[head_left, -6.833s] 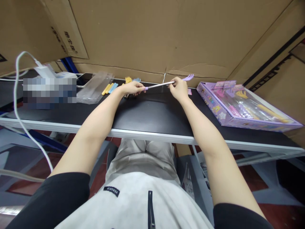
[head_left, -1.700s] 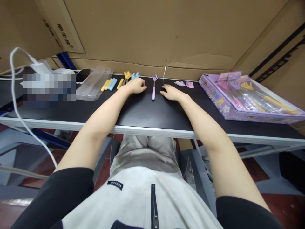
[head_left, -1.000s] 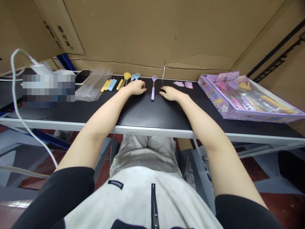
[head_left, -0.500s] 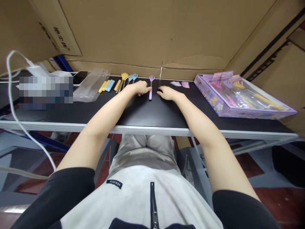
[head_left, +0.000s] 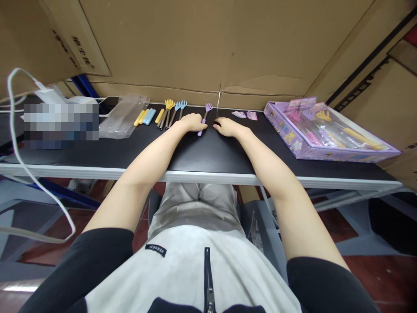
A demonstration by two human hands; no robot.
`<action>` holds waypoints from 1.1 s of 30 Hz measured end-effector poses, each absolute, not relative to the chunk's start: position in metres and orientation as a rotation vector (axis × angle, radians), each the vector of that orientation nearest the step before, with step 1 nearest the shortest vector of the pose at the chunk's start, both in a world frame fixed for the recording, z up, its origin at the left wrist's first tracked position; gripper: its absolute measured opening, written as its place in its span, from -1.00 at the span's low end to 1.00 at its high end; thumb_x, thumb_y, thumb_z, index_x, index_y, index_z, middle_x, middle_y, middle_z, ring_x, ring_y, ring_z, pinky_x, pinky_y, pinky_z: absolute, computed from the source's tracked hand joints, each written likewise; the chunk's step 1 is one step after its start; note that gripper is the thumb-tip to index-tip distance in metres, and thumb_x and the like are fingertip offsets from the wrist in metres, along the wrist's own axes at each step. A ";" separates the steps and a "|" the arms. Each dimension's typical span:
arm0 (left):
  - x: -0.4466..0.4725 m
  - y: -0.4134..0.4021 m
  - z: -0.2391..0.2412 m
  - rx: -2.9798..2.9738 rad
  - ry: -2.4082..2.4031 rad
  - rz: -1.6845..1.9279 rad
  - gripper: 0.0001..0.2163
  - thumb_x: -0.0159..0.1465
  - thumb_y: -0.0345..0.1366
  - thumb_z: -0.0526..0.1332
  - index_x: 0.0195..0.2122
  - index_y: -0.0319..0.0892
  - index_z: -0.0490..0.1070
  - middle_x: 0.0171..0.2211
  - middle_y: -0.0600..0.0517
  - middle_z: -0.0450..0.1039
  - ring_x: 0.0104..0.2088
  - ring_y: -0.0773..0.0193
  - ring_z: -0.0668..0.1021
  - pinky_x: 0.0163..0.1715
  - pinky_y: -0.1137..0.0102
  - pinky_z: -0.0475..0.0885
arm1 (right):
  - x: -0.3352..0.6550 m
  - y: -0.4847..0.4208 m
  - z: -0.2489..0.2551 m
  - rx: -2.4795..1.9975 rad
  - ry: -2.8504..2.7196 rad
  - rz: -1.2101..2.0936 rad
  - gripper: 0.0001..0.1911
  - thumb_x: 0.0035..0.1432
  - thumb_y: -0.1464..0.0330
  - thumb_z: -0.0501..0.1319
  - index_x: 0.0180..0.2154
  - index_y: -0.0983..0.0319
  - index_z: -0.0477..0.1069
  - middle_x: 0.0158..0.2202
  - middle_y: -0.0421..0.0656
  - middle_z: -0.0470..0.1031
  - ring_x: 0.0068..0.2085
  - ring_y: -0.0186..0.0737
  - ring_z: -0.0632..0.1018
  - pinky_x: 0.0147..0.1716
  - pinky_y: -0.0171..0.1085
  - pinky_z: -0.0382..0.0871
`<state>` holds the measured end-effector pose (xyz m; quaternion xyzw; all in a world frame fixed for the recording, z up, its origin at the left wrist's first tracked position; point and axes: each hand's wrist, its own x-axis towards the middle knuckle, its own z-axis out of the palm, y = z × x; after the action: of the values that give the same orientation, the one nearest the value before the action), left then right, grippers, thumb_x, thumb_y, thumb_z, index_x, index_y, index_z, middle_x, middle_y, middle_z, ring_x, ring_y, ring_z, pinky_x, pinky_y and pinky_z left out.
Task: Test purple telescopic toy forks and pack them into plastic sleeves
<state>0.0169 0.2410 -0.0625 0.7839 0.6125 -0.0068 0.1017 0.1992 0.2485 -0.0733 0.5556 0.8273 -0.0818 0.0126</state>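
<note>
My left hand [head_left: 194, 122] is closed, with its thumb and fingers at the handle of a purple back scratcher [head_left: 204, 117]. The scratcher's claw head points away from me, and its handle end tilts to the left. A short way to the right, my right hand [head_left: 227, 127] rests low over the black table, fingers loosely bent and apart, with nothing seen in them. Just left of my left hand lie yellow back scratcher heads [head_left: 169, 105] and blue back scratcher heads [head_left: 180, 105] on metal rods. Beyond them are loose yellow handles [head_left: 139, 118] and blue handles [head_left: 150, 116].
A clear plastic bag [head_left: 122, 117] lies left of the handles, near a blurred-out item [head_left: 61, 124] with a white cable [head_left: 21, 152]. Two small pink packets [head_left: 251, 115] lie right of my hands. An open purple box [head_left: 304, 150] at right holds wrapped back scratchers. Cardboard [head_left: 182, 48] walls the back.
The purple back scratcher has turned from nearly upright in view to a slant, its handle end swinging left under my left hand. My right hand has hardly moved.
</note>
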 end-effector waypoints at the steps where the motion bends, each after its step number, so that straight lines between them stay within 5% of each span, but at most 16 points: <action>1: 0.014 0.243 -0.064 2.313 1.796 0.016 -0.65 0.40 -0.13 0.23 -0.01 -0.22 0.72 0.00 -0.27 0.71 0.12 -0.17 0.70 0.10 0.24 0.58 | 0.200 0.249 -0.073 1.737 2.586 -0.266 -0.47 0.59 0.33 0.10 0.43 0.40 0.43 0.49 0.16 0.36 0.51 0.10 0.40 0.51 -0.04 0.27; 6: 0.004 0.252 -0.074 2.328 1.734 0.206 -0.81 0.32 -0.21 0.28 -0.36 -0.12 0.64 -0.23 -0.18 0.71 -0.03 -0.09 0.71 -0.08 0.27 0.56 | 0.204 0.252 -0.073 1.836 2.649 -0.358 -0.47 0.53 0.35 0.19 0.42 0.38 0.45 0.45 0.13 0.43 0.48 0.09 0.45 0.50 -0.03 0.30; 12: 0.007 0.246 -0.071 2.424 1.695 0.368 -0.71 0.37 -0.21 0.20 -0.15 -0.21 0.72 -0.18 -0.21 0.71 -0.06 -0.08 0.70 -0.02 0.23 0.53 | 0.212 0.267 -0.074 2.308 2.739 -0.691 -0.58 0.55 0.31 0.16 0.26 0.40 0.55 0.31 0.18 0.57 0.40 0.07 0.55 0.46 -0.02 0.35; 18: 0.014 0.235 -0.063 2.511 1.538 0.516 -0.77 0.35 -0.27 0.23 -0.17 -0.25 0.66 -0.21 -0.17 0.68 -0.16 0.03 0.65 -0.07 0.27 0.48 | 0.223 0.278 -0.068 2.658 2.660 -1.603 -0.41 0.44 -0.16 0.25 0.09 0.22 0.50 0.07 0.05 0.68 0.15 -0.05 0.70 0.21 0.03 0.57; 23: 0.013 0.234 -0.064 2.392 1.430 0.663 -0.79 0.34 -0.37 0.22 -0.07 -0.23 0.60 -0.26 -0.08 0.63 -0.20 0.12 0.63 -0.08 0.32 0.48 | 0.227 0.280 -0.063 2.824 2.420 -2.162 -0.54 0.47 -0.10 0.25 -0.12 0.19 0.42 0.01 -0.05 0.69 0.08 -0.15 0.72 0.17 -0.05 0.61; 33: 0.011 0.242 -0.064 2.234 1.396 0.763 -0.73 0.51 -0.15 0.16 -0.15 -0.21 0.58 -0.29 -0.07 0.59 -0.20 0.15 0.60 -0.08 0.32 0.47 | 0.217 0.264 -0.052 2.589 2.713 -1.878 -0.41 0.36 -0.23 0.30 -0.11 0.18 0.48 -0.08 -0.04 0.69 0.08 -0.11 0.72 0.11 -0.14 0.65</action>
<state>0.0108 0.2422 -0.0643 0.7983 0.4990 0.2727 0.1982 0.2170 0.2644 -0.0520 0.5338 0.5592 -0.3872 -0.5024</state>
